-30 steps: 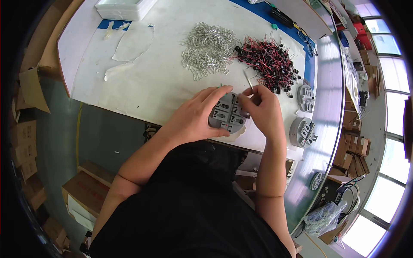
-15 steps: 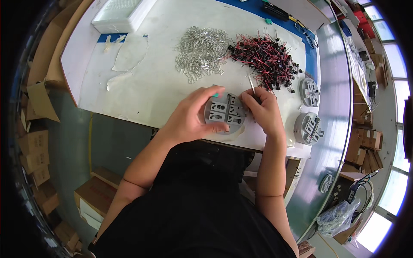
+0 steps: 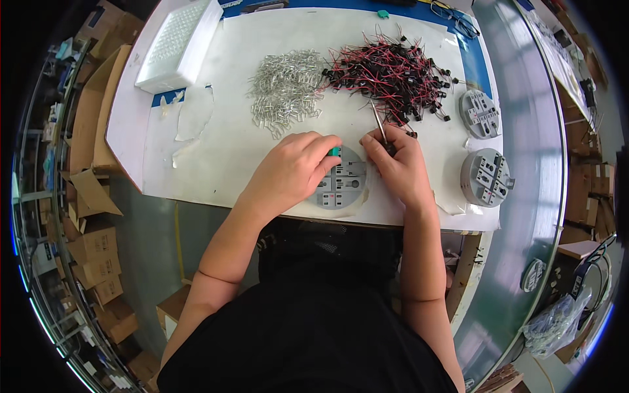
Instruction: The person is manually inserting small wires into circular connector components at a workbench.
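Observation:
A grey round slotted block [image 3: 342, 195] lies flat near the front edge of the worktable. My left hand [image 3: 288, 169] reaches over its left side, thumb and fingertips closed on a small green piece [image 3: 334, 151] at the block's upper part. The fingers hide some of the block's left slots. Just right of the block, my right hand [image 3: 401, 167] grips a slim tool with a silver shaft [image 3: 377, 118]. The shaft points up and away, toward the red and black wires; its dark rear part is mostly covered by my fingers.
Beyond my hands lie a heap of bent silver wire pieces [image 3: 285, 88] and a pile of black parts with red and black leads [image 3: 400, 75]. Two similar grey blocks [image 3: 480, 114] stand at the right. A white foam tray [image 3: 180, 49] sits far left; cardboard boxes [image 3: 98, 252] line the left.
My left hand has gone from fingers spread around the block's side to a pinch on the green piece. The right hand still holds the tool. The whole view has shifted somewhat.

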Available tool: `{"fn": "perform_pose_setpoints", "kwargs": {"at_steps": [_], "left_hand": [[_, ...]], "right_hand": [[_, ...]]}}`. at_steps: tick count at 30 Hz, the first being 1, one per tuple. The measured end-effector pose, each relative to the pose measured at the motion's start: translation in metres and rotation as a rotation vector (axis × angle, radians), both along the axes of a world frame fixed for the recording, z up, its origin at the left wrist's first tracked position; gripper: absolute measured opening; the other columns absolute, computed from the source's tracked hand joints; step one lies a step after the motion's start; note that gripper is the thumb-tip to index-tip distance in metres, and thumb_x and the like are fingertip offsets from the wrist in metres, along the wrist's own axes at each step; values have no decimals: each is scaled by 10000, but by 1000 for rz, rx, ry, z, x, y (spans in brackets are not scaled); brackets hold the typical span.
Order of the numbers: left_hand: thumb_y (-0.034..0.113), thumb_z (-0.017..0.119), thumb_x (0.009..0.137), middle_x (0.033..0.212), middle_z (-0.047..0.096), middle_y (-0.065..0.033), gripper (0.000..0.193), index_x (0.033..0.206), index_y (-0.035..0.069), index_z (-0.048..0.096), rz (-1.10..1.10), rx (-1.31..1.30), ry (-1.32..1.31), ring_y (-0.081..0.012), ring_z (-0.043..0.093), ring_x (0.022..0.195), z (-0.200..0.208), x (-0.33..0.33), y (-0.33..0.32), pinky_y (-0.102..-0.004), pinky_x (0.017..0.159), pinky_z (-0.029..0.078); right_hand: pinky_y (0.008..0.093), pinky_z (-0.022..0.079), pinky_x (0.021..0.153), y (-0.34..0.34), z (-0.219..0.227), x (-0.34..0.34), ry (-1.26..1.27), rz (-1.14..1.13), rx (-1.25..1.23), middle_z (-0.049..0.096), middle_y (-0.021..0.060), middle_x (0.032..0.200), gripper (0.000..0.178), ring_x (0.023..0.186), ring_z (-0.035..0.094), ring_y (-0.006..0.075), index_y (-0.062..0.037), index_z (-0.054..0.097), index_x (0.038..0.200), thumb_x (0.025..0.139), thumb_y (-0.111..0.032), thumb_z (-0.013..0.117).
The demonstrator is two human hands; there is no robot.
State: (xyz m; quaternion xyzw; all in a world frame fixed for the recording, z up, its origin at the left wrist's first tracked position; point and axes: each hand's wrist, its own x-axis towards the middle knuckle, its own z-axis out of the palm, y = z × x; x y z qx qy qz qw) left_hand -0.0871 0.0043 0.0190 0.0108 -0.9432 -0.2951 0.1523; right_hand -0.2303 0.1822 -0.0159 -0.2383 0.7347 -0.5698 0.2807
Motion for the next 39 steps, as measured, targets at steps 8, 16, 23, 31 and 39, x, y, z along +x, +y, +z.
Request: {"fn": "perform_pose_setpoints", "kwargs": {"at_steps": [8, 16, 23, 31, 39], "left_hand": [[169, 806, 907, 922, 666, -84, 250, 1122, 64, 733, 44, -103, -5, -300, 668, 882, -3, -7, 12, -411, 805, 559], [194, 830, 887, 1029, 655, -69, 316, 1177, 88, 762, 48, 6, 136, -273, 638, 953, -31, -16, 11, -408, 827, 554], [230, 825, 897, 1066, 655, -62, 349, 1204, 81, 755, -26, 49, 151, -273, 635, 986, -31, -26, 10, -409, 852, 549], [261, 835, 905, 1154, 680, -87, 458, 1299, 55, 725, 35, -12, 261, -295, 642, 1042, -11, -18, 9, -416, 936, 539], [214, 827, 937, 1176, 729, -123, 393, 1278, 39, 742, -119, 353, 357, -258, 716, 1027, 28, 4, 27, -363, 881, 588]], "right_hand": [[240, 435, 626, 15, 7, 3, 31, -92, -70, 630, -22, 782, 182, 697, 529, 42, 11, 728, 1020, 1013, -170, 736], [311, 496, 634, 40, 16, -24, 535, -285, 322, 685, 72, 870, 189, 670, 613, 159, -8, 762, 1080, 916, -101, 772], [289, 480, 620, 51, 6, -23, 607, -302, 306, 696, 54, 884, 212, 676, 598, 86, -18, 781, 1113, 916, -99, 788], [247, 447, 547, 66, 17, -5, 363, -552, 74, 734, 59, 890, 223, 629, 572, 60, 16, 735, 1146, 963, -100, 791], [228, 491, 622, 54, 48, 45, -137, -34, -339, 748, 69, 971, 206, 740, 609, 74, 10, 736, 1089, 903, 46, 815]]}}
